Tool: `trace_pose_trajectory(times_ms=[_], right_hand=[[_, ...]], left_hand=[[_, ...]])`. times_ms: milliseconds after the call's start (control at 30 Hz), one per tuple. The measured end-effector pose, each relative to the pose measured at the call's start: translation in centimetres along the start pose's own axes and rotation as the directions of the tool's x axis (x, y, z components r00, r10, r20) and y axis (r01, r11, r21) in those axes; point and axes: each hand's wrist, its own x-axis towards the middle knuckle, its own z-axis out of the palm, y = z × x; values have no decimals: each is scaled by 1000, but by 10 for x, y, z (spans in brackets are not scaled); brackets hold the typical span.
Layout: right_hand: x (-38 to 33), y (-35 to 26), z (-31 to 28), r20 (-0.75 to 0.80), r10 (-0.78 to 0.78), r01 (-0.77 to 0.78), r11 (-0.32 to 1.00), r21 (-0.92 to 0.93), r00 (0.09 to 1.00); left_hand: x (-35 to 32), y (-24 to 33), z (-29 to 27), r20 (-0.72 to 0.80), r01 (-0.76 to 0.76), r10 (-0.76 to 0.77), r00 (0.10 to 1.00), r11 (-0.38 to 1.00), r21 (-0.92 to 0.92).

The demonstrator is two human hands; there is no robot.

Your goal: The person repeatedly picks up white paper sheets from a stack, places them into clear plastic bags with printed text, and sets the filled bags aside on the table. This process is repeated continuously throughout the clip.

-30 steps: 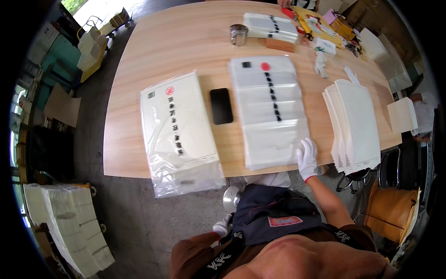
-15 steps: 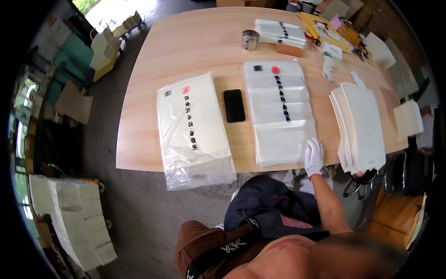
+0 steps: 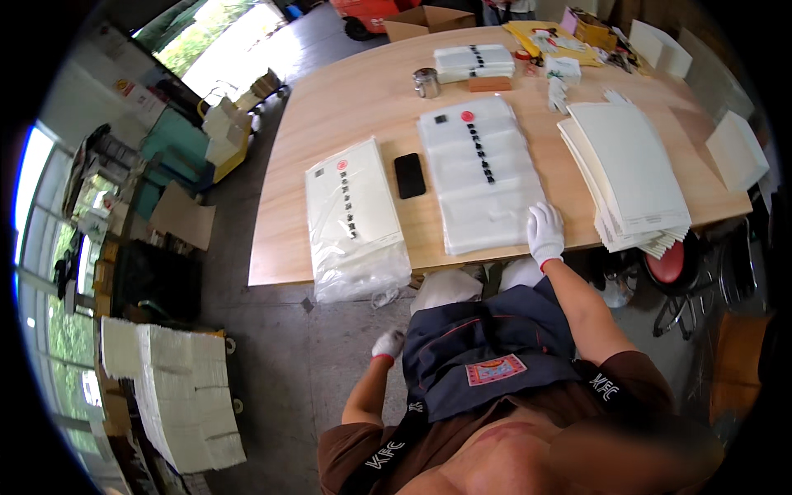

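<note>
My right hand [image 3: 546,232], in a white glove with a red cuff, lies open with its fingers on the near right corner of a stack of clear plastic bags [image 3: 487,210]. My left hand [image 3: 388,344], gloved too, hangs below the table's front edge, beside my dark apron. Its fingers look curled in, and nothing shows in them. Left of the stack, a filled plastic bag [image 3: 363,198] with a cream sheet inside sticks out over the front edge. A black phone [image 3: 409,176] lies between the two. Right of my right hand is a fanned pile of cream paper envelopes [image 3: 631,173].
At the back of the wooden table [image 3: 285,206] stand a metal cup [image 3: 426,83], an orange-brown block [image 3: 490,83] and more plastic bags [image 3: 470,63]. White gloves [image 3: 558,95] lie to their right. A stool [image 3: 668,264] is under the right edge; a paper stack [image 3: 186,388] stands on the left.
My left hand has come into fuller view beside the apron. The view has shifted, showing more of the doorway. My right hand remains at the bag stack's near corner.
</note>
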Motion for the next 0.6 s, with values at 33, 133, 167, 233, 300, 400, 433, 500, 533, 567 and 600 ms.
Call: trace_pose_trajectory(times_ms=[33, 133, 167, 233, 300, 400, 433, 500, 533, 567, 600], right_hand=[[-1, 0, -1, -5, 4, -4, 1000, 5, 1000], [-5, 4, -2, -38, 23, -21, 999, 46, 999], [-4, 0, -3, -56, 28, -24, 997, 71, 998], [-2, -5, -9, -57, 61, -51, 986, 161, 997], [3, -8, -15, -69, 109, -83, 952, 295, 992], [-23, -2, -40, 44, 123, -130, 918, 374, 991], [-38, 3, -49, 152, 131, -182, 903, 389, 980], [-61, 0, -72, 283, 71, -165, 932, 324, 957], [-74, 5, -73, 351, 86, -160, 969, 187, 932], [-84, 10, -80, 425, 138, -149, 989, -7, 895], [-91, 14, -85, 544, 203, -143, 978, -152, 814]], left_hand=[[2, 10, -14, -202, -19, -14, 979, 987, -161], [-20, 96, -75, -315, -45, -10, 949, 985, -167], [-24, 115, -86, -284, -36, 13, 959, 997, -76], [-22, 135, -92, -142, -14, 33, 989, 991, 130], [-6, 130, -78, -60, 27, -13, 998, 970, 240], [23, 111, -61, -46, -23, 34, 998, 974, 226], [33, 102, -58, -35, -83, 92, 995, 973, 214], [51, 71, -50, -4, -182, 186, 983, 966, 186], [58, 59, -47, -22, -194, 207, 978, 941, 276], [57, 59, -46, -70, -217, 250, 966, 927, 307], [51, 66, -51, -36, -304, 330, 943, 901, 309]])
